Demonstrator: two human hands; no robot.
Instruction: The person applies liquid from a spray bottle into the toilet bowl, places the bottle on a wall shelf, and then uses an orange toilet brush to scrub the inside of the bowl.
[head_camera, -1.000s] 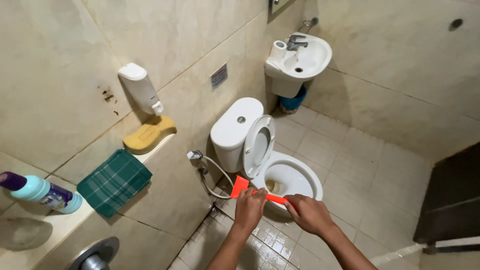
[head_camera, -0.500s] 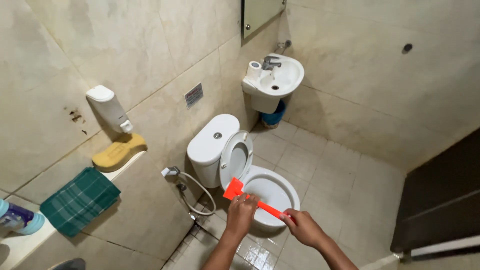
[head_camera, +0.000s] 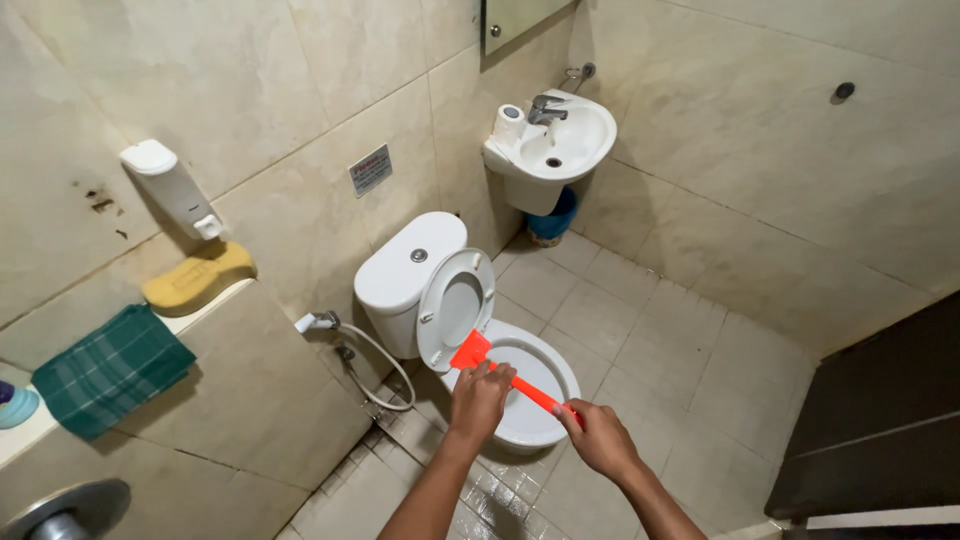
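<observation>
Both hands grip an orange brush (head_camera: 497, 370) over the toilet bowl (head_camera: 545, 400). The left hand (head_camera: 480, 398) closes near its head. The right hand (head_camera: 598, 440) holds the handle end.

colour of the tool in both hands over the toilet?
Bright orange-red tool, seen in the head view, held by left hand and right hand.

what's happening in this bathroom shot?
A person stands over a white toilet, its seat and lid raised against the tank. Both hands hold an orange long-handled tool above the bowl: the left hand grips near the flat head, the right hand grips the handle end. A spray hose hangs beside the tank. A yellow sponge and a green cloth rest on the wall ledge, and a small sink sits in the corner.
</observation>
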